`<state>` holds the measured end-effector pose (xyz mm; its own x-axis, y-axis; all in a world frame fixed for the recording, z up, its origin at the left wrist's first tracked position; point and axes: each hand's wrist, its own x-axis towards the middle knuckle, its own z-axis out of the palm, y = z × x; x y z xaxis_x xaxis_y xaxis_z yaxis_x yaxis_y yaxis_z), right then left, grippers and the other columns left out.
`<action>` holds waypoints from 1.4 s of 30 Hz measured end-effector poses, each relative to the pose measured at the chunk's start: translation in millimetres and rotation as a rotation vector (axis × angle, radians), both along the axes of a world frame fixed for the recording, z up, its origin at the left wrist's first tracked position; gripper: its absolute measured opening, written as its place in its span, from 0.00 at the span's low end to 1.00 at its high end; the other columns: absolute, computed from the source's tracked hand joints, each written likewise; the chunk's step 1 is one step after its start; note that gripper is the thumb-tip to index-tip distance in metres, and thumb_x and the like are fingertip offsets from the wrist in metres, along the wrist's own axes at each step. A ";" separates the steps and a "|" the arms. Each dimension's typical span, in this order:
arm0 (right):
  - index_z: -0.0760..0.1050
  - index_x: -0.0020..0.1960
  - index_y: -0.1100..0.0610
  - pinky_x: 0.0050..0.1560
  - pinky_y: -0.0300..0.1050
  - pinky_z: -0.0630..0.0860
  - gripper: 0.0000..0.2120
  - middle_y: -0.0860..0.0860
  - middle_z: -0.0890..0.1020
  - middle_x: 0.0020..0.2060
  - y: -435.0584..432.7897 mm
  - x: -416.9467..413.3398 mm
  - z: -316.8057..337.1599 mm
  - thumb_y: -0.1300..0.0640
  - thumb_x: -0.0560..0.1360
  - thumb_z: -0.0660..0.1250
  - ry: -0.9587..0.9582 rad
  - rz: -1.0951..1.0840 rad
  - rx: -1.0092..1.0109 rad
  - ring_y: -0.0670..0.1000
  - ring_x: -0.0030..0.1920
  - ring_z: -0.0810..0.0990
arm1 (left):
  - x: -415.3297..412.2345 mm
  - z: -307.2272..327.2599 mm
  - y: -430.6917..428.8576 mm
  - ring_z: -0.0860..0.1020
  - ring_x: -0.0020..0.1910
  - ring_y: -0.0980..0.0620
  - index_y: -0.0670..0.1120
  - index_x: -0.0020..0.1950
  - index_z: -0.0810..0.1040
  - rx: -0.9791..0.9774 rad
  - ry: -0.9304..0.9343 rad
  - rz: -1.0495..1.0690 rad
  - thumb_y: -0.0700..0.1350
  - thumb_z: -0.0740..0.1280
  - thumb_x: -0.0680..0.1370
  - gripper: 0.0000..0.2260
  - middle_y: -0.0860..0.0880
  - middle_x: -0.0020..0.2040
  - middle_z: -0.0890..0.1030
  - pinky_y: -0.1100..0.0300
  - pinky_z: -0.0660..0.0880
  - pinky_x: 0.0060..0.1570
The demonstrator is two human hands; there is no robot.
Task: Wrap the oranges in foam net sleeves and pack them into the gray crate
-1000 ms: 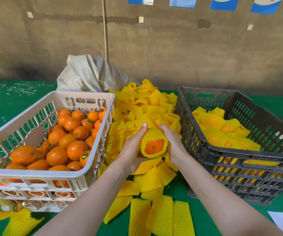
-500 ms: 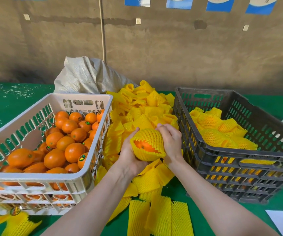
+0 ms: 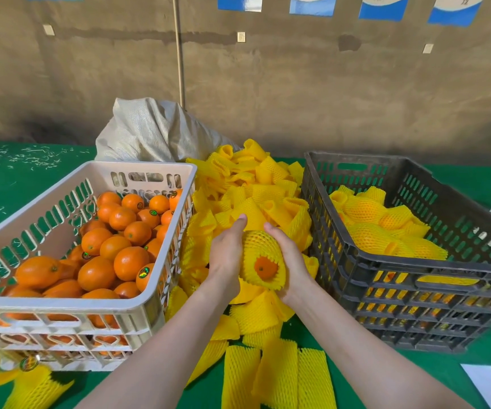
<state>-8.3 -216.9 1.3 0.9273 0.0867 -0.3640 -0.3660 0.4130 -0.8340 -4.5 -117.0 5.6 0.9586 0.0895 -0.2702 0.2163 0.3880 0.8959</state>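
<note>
Currently the left hand (image 3: pixel 226 255) and right hand (image 3: pixel 290 261) clamp a sleeved orange (image 3: pixel 263 261) between them, fingers curled round its sides, above the sleeve pile (image 3: pixel 250 190). Its bare end faces the camera. Gray crate (image 3: pixel 415 278) stands right.

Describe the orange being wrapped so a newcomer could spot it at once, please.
Between the white crate and the gray crate lies a heap of yellow sleeves. Above it, the left hand and right hand hold one orange. Only it is held, one bare end showing.
</note>
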 end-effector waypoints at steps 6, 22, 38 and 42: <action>0.80 0.40 0.55 0.39 0.45 0.78 0.10 0.53 0.83 0.31 -2.6 1.5 2.4 0.49 0.74 0.66 -0.041 0.009 0.081 0.51 0.34 0.81 | -0.2 -7.8 4.3 0.80 0.45 0.45 0.49 0.42 0.77 -0.127 -0.008 0.062 0.51 0.67 0.77 0.07 0.46 0.43 0.81 0.51 0.76 0.49; 0.76 0.37 0.56 0.43 0.45 0.74 0.11 0.52 0.80 0.36 -10.6 2.7 11.8 0.50 0.73 0.68 -0.378 -0.083 -0.287 0.53 0.42 0.80 | 4.1 2.6 25.8 0.81 0.51 0.45 0.48 0.54 0.77 0.290 0.057 -0.293 0.69 0.57 0.72 0.27 0.44 0.52 0.82 0.49 0.79 0.48; 0.57 0.74 0.47 0.64 0.51 0.72 0.40 0.50 0.69 0.70 -19.8 -9.2 -14.7 0.40 0.65 0.67 -0.374 0.029 -0.138 0.48 0.64 0.73 | -12.0 9.0 -3.5 0.74 0.60 0.50 0.48 0.73 0.64 0.231 -0.191 -0.260 0.56 0.70 0.66 0.37 0.50 0.63 0.74 0.53 0.72 0.60; 0.62 0.72 0.48 0.64 0.53 0.72 0.36 0.49 0.72 0.67 -21.8 -12.5 -8.2 0.42 0.66 0.66 -0.410 0.110 -0.148 0.49 0.64 0.74 | -10.7 12.3 -5.5 0.76 0.62 0.45 0.45 0.71 0.68 0.133 -0.170 -0.255 0.60 0.67 0.65 0.37 0.45 0.65 0.77 0.43 0.70 0.65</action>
<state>-20.8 -238.7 -6.9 0.9857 0.1676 0.0155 -0.0282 0.2557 -0.9663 -15.2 -122.6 17.9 0.9850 -0.1355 -0.1066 0.1345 0.2174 0.9668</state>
